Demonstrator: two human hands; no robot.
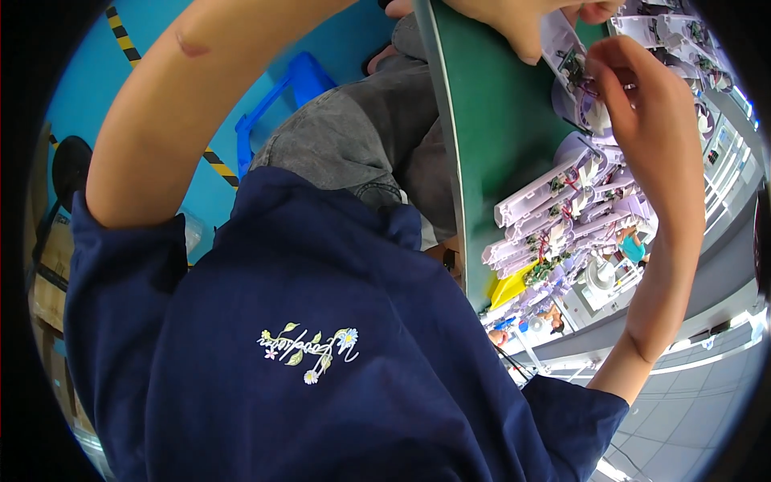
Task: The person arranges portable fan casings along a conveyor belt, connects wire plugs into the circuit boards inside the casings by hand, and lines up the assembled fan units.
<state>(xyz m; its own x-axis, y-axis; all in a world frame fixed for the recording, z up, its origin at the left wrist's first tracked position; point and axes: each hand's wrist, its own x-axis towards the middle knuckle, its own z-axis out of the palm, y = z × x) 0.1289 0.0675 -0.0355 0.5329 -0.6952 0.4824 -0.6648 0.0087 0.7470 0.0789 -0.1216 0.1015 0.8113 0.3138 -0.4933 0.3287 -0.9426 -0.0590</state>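
At the top edge, my left hand (510, 20) is partly cut off, its thumb against a pale lavender plastic housing (556, 34) and its fingertips at the far side. The housing is an open, elongated shell with a small green circuit board (572, 68) inside and a rounded end. It is held over the green tabletop (502, 104). My right hand (654, 92) reaches in from the right, thumb and forefinger closed together at the board. Whatever lies between those fingertips is too small and covered to make out.
Several similar lavender housings (522, 197) with boards and wires lie in rows on the tabletop, with more (671, 32) at the top right. A yellow bin (507, 289) stands beside them. A blue stool (245, 140) is on the floor left of the table. Another person (633, 245) is in the background.
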